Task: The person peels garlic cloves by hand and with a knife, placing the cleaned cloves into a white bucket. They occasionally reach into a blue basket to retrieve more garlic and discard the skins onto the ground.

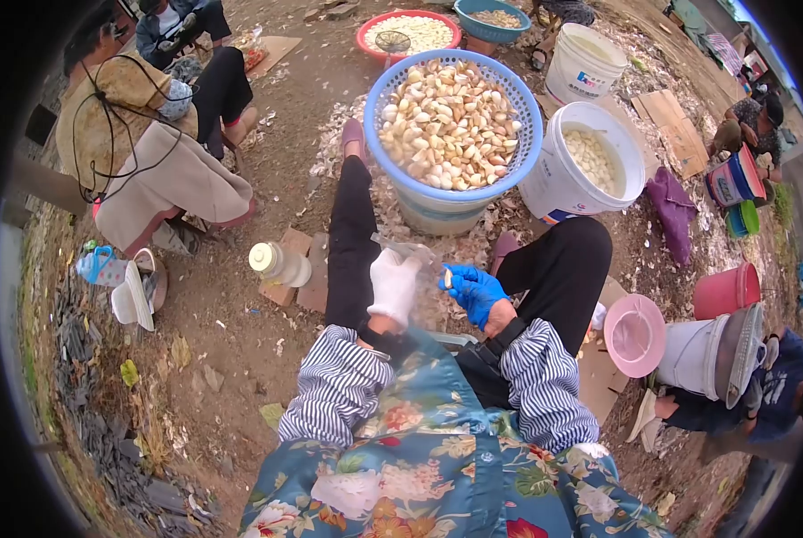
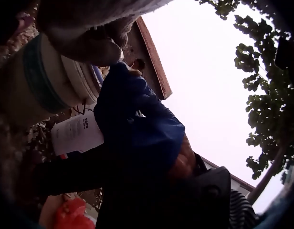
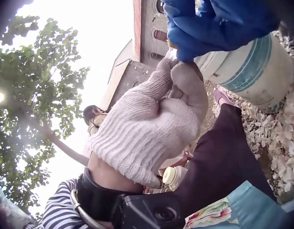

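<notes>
My right hand (image 1: 475, 294), in a blue glove, pinches a garlic clove (image 1: 447, 280) between thumb and fingertips. Beside it my left hand (image 1: 392, 282), in a white knitted glove, has its fingers curled around a thin, pale, blade-like thing (image 1: 403, 245); I cannot tell its exact kind. Seen from the right wrist, the white-gloved fingertips (image 3: 174, 69) come right up to the blue ones. The left wrist view shows the clove (image 2: 135, 73) at the blue fingertips, largely covered. Both hands are above my lap, in front of a blue basket (image 1: 534, 148) heaped with garlic cloves.
The basket sits on a pale bucket (image 1: 437, 215). A white bucket (image 1: 545, 184) of peeled cloves stands to its right, a red basin (image 1: 363, 40) behind. A lidded jar (image 1: 280, 262) is at my left, a pink basin (image 1: 634, 336) at my right. People sit on both sides.
</notes>
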The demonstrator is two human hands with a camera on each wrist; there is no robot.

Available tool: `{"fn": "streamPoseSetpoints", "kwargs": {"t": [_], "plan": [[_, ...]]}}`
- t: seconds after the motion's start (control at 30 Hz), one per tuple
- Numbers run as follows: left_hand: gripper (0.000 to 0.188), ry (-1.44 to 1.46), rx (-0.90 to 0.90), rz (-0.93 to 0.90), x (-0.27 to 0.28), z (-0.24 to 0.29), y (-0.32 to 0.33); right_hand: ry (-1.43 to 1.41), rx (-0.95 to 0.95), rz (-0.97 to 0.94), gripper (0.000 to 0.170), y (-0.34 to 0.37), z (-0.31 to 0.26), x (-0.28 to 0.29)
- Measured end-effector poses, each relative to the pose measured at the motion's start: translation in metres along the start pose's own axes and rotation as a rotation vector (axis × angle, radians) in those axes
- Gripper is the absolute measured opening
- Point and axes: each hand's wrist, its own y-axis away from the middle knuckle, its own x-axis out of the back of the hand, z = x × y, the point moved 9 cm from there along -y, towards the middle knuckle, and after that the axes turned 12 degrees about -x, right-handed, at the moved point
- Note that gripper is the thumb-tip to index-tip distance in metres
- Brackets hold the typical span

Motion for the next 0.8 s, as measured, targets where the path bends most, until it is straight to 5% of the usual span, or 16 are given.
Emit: {"fn": "streamPoseSetpoints", "kwargs": {"t": [0.17, 0.27, 0.5, 0.8], "plan": [[0.015, -0.663, -0.379, -0.012, 0.011, 0.024, -0.009, -0.123, -0.06, -0.096, 0.041, 0.012, -0.005, -0.017], [0.018, -0.096, -0.24, -0.066, 0.005, 0.015, -0.01, -0.159, -0.055, -0.127, 0.038, 0.018, -0.007, -0.018], [0.028, -0.054, -0.04, -0.259, -0.02, 0.041, 0.015, -0.162, -0.06, -0.146, 0.03, 0.01, -0.002, -0.007], [0.022, -0.104, -0.089, -0.336, -0.027, 0.027, 0.019, 0.001, 0.029, 0.005, 0.018, 0.011, -0.005, 0.002]]}}
